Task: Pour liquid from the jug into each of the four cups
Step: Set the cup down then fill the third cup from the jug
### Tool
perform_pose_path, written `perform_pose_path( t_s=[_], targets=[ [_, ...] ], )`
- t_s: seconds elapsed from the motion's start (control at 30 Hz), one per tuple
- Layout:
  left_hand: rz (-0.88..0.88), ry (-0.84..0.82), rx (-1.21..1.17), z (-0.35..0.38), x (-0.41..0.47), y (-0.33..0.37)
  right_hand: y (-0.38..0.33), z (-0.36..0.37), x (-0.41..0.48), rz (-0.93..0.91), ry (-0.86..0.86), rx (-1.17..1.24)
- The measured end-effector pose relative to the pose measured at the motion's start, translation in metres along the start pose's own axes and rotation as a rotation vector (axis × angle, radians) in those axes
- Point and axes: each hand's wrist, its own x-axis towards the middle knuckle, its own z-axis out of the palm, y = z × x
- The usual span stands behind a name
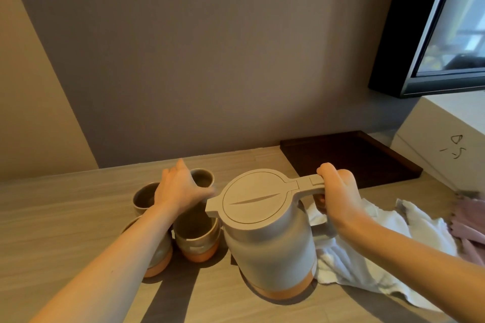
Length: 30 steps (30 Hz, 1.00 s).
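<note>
Grey, orange-based jug (270,244) stands upright, lid shut, beside four clustered matching cups (196,244).

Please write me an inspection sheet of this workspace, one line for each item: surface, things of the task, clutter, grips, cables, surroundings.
Surface: pale wood-grain counter; no spill seen.
Job's things: jug stands on the counter, lid shut; four cups clustered to its left, one mostly hidden under the forearm.
Clutter: crumpled white cloth on the jug's right; pink cloth at the right edge; dark tray at the back.
Grips: right hand holds the jug's handle; left hand lies over the cups, hold unclear.
Cables: nothing seen.
Surroundings: grey wall; white box with pen marks; dark-framed pane at top right.
</note>
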Motion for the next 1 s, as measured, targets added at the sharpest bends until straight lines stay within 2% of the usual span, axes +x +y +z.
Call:
perform_pose_path(
  t_s=[0.3,0.43,1.0],
  targets=[
    [0.081,0.253,-0.494,-0.032,-0.005,0.015,-0.001,0.001,-0.002,0.022,0.001,0.005],
    [0.039,0.337,-0.716,-0.047,-0.020,0.017,-0.005,0.000,-0.006,0.017,-0.030,0.021],
    [0.025,0.263,-0.925,-0.071,-0.150,-0.027,-0.016,-0.001,-0.034,0.083,-0.015,0.060]
  ],
)
